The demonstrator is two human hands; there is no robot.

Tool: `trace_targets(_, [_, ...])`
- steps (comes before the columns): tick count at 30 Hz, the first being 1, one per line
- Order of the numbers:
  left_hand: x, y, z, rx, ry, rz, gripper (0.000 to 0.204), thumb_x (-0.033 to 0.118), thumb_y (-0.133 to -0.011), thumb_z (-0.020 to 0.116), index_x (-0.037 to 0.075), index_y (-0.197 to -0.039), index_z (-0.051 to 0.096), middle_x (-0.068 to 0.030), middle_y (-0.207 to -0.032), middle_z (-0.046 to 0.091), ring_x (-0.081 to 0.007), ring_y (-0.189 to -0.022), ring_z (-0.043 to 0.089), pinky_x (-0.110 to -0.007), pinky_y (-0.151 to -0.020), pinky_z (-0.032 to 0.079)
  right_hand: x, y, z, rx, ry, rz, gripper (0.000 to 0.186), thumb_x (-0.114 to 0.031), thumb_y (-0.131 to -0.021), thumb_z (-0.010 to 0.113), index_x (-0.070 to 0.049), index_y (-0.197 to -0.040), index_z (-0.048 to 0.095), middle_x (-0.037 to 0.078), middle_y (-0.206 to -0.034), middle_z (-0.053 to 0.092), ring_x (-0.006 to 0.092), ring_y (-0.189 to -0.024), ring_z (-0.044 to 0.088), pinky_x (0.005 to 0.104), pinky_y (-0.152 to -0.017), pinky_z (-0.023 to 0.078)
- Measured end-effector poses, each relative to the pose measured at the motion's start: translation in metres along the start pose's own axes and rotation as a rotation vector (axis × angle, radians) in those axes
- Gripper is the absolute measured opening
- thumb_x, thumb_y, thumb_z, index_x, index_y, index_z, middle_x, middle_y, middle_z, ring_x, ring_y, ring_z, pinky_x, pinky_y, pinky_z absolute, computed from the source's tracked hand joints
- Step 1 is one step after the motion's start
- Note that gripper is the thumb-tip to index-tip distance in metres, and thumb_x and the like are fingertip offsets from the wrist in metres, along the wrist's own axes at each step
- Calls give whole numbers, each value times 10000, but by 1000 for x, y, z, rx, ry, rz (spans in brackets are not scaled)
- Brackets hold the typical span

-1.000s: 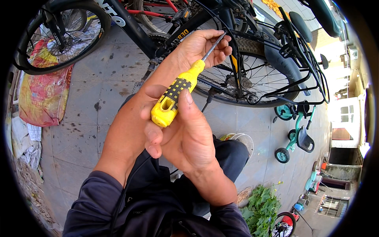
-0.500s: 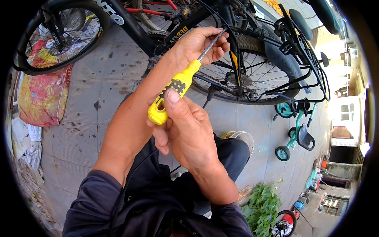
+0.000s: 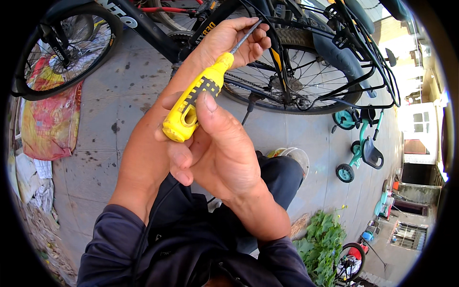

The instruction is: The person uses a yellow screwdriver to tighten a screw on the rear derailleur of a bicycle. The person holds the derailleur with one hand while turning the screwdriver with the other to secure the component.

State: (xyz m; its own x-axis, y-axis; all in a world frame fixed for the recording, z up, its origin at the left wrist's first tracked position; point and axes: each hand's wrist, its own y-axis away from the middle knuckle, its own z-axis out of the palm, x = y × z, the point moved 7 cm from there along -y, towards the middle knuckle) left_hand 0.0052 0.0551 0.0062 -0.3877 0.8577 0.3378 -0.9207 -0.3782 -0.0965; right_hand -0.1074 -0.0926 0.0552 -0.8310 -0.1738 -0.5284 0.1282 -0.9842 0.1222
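My right hand (image 3: 222, 148) grips the yellow and black handle of a screwdriver (image 3: 196, 100), thumb along its side and fingers underneath. The metal shaft points up and away, toward the black bicycle (image 3: 148, 31). My left hand (image 3: 234, 40) reaches forward beneath the screwdriver, its arm passing behind the handle. Its thumb and curled fingers close around the shaft's tip, beside the bicycle's rear frame. Whatever small part those fingers may pinch is hidden. The bicycle's rear wheel (image 3: 296, 86) stands just to the right of my left hand.
A red and yellow sack (image 3: 52, 119) lies under the front wheel at left. Behind the black bicycle is a red one (image 3: 167, 9). A turquoise child's tricycle (image 3: 361, 148) stands at right. A white bucket (image 3: 299, 158) sits by my knee, and a leafy plant (image 3: 322, 239) grows nearer.
The view has shifted slightly. The screwdriver's handle end has come closer and swung left, and the handle has rolled a little in my right hand. My left hand stays at the tip.
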Motion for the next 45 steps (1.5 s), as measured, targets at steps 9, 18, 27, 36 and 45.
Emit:
trace_targets(9, [0,-2,-5,-15,86,-22,184,174,-876,563,-10,-875,579,-51,-722,591,-200,-774,600,-211,-539,497,-5,2,-12,235,363,-11,556,-460,-951,361,62,-1067,513,171,-811,614,167,-505,527,254,-417,418])
trace_targets(18, [-2,0,-5,118,103,-5,181,167,-848,580,-14,-833,582,-65,-656,574,-237,-693,616,-254,-489,493,3,0,-13,180,105,-34,425,-386,-929,475,33,-948,543,111,-710,553,134,-477,462,239,-385,336])
trace_targets(27, [-3,1,-1,162,45,12,254,240,-880,511,26,-766,589,-56,-655,573,-247,-677,604,-290,-522,459,6,-5,-1,119,-125,-55,504,-423,-947,401,55,-1084,487,149,-762,558,146,-501,504,234,-401,408])
trace_targets(36, [-4,-3,-6,141,97,11,203,193,-871,558,2,-807,579,-47,-642,566,-226,-666,619,-245,-475,487,-7,1,-15,374,424,-107,385,-389,-910,516,-6,-873,525,88,-668,547,100,-414,411,206,-362,280])
trace_targets(45, [-4,0,-2,144,84,0,204,195,-858,566,-2,-811,593,-54,-636,572,-234,-670,621,-249,-494,488,-1,-2,-17,304,257,-61,345,-365,-892,554,-24,-838,538,70,-685,545,106,-433,420,220,-367,294])
